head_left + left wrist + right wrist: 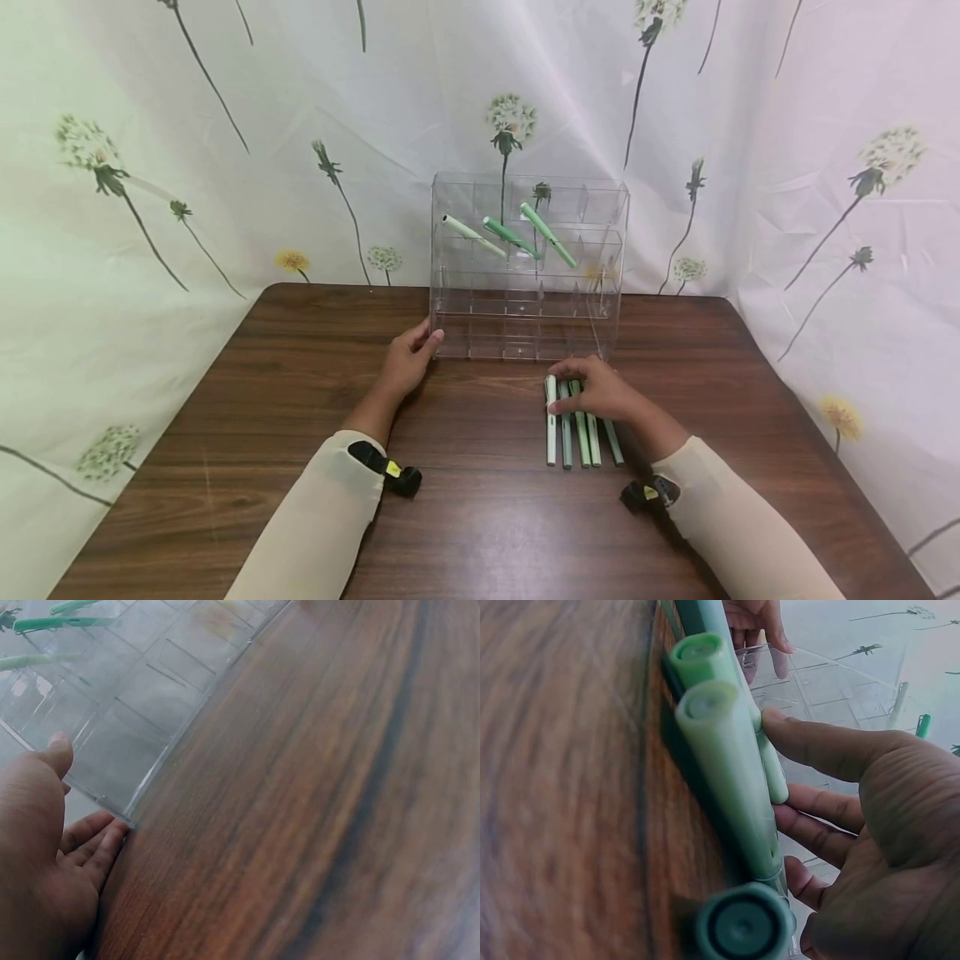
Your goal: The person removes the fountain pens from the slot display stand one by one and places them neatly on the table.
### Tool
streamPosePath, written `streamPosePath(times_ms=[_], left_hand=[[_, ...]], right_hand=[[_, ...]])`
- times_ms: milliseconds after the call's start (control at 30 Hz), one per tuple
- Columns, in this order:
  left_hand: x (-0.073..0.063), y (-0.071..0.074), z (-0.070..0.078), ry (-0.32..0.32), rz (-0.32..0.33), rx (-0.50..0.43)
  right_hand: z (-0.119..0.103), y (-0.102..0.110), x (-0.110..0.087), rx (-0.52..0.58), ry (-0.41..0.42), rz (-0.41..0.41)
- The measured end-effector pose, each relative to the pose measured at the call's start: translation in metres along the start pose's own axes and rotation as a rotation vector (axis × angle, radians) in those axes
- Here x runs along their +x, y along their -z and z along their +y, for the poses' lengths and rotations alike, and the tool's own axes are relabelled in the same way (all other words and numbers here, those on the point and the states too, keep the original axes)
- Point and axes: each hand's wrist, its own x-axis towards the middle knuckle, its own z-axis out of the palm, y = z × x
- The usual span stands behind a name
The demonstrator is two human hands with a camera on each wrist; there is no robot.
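Observation:
A clear tiered pen rack (pixel 525 333) stands at the back of the table. My left hand (pixel 408 360) grips its lower left corner, thumb at the front edge and fingers behind in the left wrist view. In front of the rack, several capped pens in white and greens lie side by side. My right hand (pixel 600 389) is over them, with thumb and fingertips on the leftmost, white pen (pixel 551 437). Beside that one are a grey-green pen (pixel 566 442), a green pen (pixel 582 442), a pale green pen (pixel 594 446) and another grey-green pen (pixel 614 446).
Three pens lean in the rack's upper tiers: a cream pen (pixel 472 235), a dark green pen (pixel 512 237) and a light green pen (pixel 549 235). The brown wooden table (pixel 480 533) meets a dandelion-print curtain (pixel 405 125) behind and at both sides.

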Motion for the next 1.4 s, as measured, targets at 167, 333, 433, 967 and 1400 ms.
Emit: streamPosePath(times_ms=[167, 333, 433, 967, 1400], left_hand=[[-0.0003, 0.0009, -0.0002, 0.014, -0.006, 0.013], [-0.0010, 0.0009, 0.0006, 0.014, -0.008, 0.022], [-0.0011, 0.0007, 0.0011, 0.009, -0.007, 0.013], [0.0001, 0.0008, 0.0021, 0.015, -0.007, 0.020], [-0.0011, 0.0015, 0.0035, 0.039, -0.006, 0.025]], right_hand=[[-0.0009, -0.0010, -0.0014, -0.007, -0.004, -0.002], [-0.0005, -0.0016, -0.0020, -0.033, 0.003, 0.003], [-0.0003, -0.0014, -0.0020, -0.032, 0.011, 0.000], [-0.0030, 0.0014, -0.0053, -0.046, 0.046, -0.031], [-0.0060, 0.0009, -0.0049, -0.058, 0.076, -0.023]])
